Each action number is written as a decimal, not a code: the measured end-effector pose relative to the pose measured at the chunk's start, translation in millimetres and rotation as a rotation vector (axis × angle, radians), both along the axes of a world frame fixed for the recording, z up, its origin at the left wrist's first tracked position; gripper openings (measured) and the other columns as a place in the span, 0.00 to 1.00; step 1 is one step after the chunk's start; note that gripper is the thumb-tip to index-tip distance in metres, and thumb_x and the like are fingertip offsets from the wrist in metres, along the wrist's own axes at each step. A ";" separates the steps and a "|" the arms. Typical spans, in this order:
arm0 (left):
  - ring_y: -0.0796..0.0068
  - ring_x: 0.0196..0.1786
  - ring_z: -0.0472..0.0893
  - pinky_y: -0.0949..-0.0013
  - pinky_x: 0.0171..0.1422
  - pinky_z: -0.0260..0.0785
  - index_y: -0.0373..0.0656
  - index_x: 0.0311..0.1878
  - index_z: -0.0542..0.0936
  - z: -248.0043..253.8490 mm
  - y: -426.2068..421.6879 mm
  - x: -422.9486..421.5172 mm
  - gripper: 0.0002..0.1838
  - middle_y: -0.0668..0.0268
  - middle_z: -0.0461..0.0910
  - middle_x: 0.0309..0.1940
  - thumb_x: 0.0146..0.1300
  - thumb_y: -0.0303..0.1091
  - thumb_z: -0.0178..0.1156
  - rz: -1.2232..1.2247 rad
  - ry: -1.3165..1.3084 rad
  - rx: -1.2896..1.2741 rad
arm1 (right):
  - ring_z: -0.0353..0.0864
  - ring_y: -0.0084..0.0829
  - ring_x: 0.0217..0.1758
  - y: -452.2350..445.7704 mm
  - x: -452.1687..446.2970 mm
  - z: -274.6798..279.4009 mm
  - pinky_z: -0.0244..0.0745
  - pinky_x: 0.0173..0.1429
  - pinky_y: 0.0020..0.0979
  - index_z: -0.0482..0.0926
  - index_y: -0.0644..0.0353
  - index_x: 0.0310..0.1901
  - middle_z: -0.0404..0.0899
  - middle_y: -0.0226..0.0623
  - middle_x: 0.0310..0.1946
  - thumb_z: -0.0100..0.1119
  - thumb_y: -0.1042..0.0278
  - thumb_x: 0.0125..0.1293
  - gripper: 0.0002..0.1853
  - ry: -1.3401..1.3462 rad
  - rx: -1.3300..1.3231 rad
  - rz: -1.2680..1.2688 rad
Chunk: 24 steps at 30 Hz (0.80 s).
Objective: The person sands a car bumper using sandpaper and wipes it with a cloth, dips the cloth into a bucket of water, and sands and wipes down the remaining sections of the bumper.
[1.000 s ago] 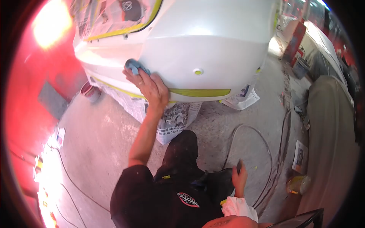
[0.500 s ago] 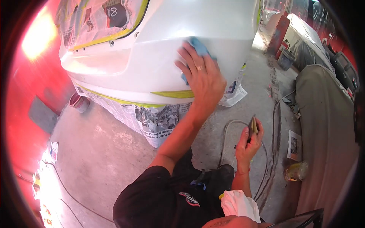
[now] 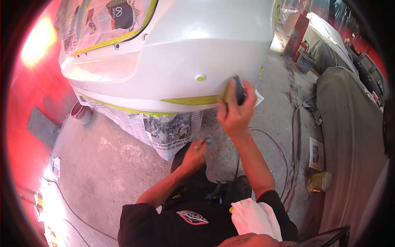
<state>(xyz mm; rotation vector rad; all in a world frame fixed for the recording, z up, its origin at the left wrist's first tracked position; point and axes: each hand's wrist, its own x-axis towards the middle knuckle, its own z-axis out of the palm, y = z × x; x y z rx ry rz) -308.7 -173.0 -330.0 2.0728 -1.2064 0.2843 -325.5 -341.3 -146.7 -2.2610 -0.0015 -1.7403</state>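
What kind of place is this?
Probably a car paint or repair workshop: newspaper and yellow tape mask parts of a white vehicle body, and the right hand holds what may be a sanding block.

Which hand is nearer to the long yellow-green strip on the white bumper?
The right. The right hand overlaps the right end of the yellow-green strip in view; the left hand is lower, well apart from it.

Black shirt (image 3: 160, 230) here, short sleeves, the left sleeve (image 3: 138, 218) well below the left grip (image 3: 193, 158), the right sleeve (image 3: 282, 210) far below the right grip (image 3: 236, 109), and bare forearms (image 3: 257, 164) between! A pointed-oval emblem (image 3: 192, 217), red and white, marks the chest; dark trousers (image 3: 201, 176) sit just below the left grip.
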 end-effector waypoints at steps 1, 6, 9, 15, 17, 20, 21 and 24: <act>0.48 0.60 0.73 0.55 0.65 0.68 0.29 0.55 0.75 -9.7 19.8 -2.7 0.19 0.47 0.72 0.60 0.58 0.19 0.55 0.076 -0.018 0.004 | 0.69 0.50 0.57 0.4 16.5 4.7 0.67 0.61 0.42 0.75 0.60 0.64 0.65 0.54 0.59 0.64 0.73 0.57 0.29 0.015 -0.122 -0.014; 0.53 0.60 0.74 0.57 0.63 0.69 0.34 0.54 0.78 -57.5 71.0 -18.8 0.22 0.54 0.74 0.58 0.53 0.18 0.57 0.138 -0.002 0.011 | 0.69 0.45 0.54 -39.9 31.8 -50.4 0.65 0.55 0.42 0.77 0.58 0.62 0.69 0.51 0.55 0.63 0.73 0.50 0.32 0.021 -0.320 -0.064; 0.57 0.60 0.74 0.57 0.62 0.68 0.36 0.53 0.79 -44.4 73.0 -26.4 0.21 0.58 0.75 0.58 0.53 0.19 0.58 0.168 -0.023 0.057 | 0.70 0.46 0.53 -29.8 42.0 -34.5 0.64 0.55 0.42 0.79 0.58 0.61 0.70 0.51 0.53 0.62 0.72 0.50 0.31 0.028 -0.306 -0.009; 0.61 0.60 0.75 0.59 0.62 0.67 0.38 0.51 0.81 -46.0 68.7 -15.5 0.19 0.62 0.76 0.57 0.54 0.21 0.58 0.162 -0.070 0.140 | 0.69 0.46 0.55 -22.6 46.6 -24.6 0.63 0.56 0.43 0.80 0.59 0.59 0.69 0.52 0.55 0.60 0.74 0.47 0.31 -0.059 -0.329 -0.095; 0.61 0.60 0.74 0.58 0.62 0.66 0.38 0.51 0.82 -47.7 70.5 -19.1 0.19 0.62 0.76 0.57 0.53 0.21 0.58 0.169 -0.043 0.107 | 0.67 0.47 0.58 -27.7 39.6 -44.0 0.62 0.58 0.44 0.79 0.59 0.60 0.67 0.51 0.58 0.60 0.74 0.47 0.32 -0.026 -0.297 -0.144; 0.61 0.60 0.74 0.58 0.63 0.66 0.38 0.51 0.82 -36.3 75.2 -20.3 0.20 0.62 0.76 0.57 0.53 0.21 0.58 0.141 -0.021 0.136 | 0.66 0.48 0.60 -7.1 43.4 15.5 0.62 0.60 0.45 0.78 0.59 0.61 0.67 0.50 0.59 0.59 0.75 0.47 0.33 -0.058 -0.403 -0.187; 0.61 0.60 0.74 0.58 0.63 0.66 0.38 0.51 0.82 -38.5 76.1 -22.2 0.20 0.62 0.76 0.57 0.53 0.21 0.58 0.139 -0.008 0.129 | 0.66 0.48 0.60 -10.4 39.9 8.9 0.62 0.60 0.45 0.78 0.59 0.61 0.67 0.50 0.59 0.59 0.75 0.47 0.33 -0.046 -0.412 -0.185; 0.60 0.61 0.74 0.58 0.63 0.66 0.38 0.51 0.82 -40.0 74.5 -15.2 0.20 0.62 0.76 0.57 0.52 0.21 0.58 0.135 -0.024 0.100 | 0.70 0.42 0.57 -33.0 23.7 -23.9 0.62 0.60 0.42 0.81 0.53 0.58 0.69 0.46 0.60 0.62 0.71 0.50 0.29 0.048 -0.434 -0.275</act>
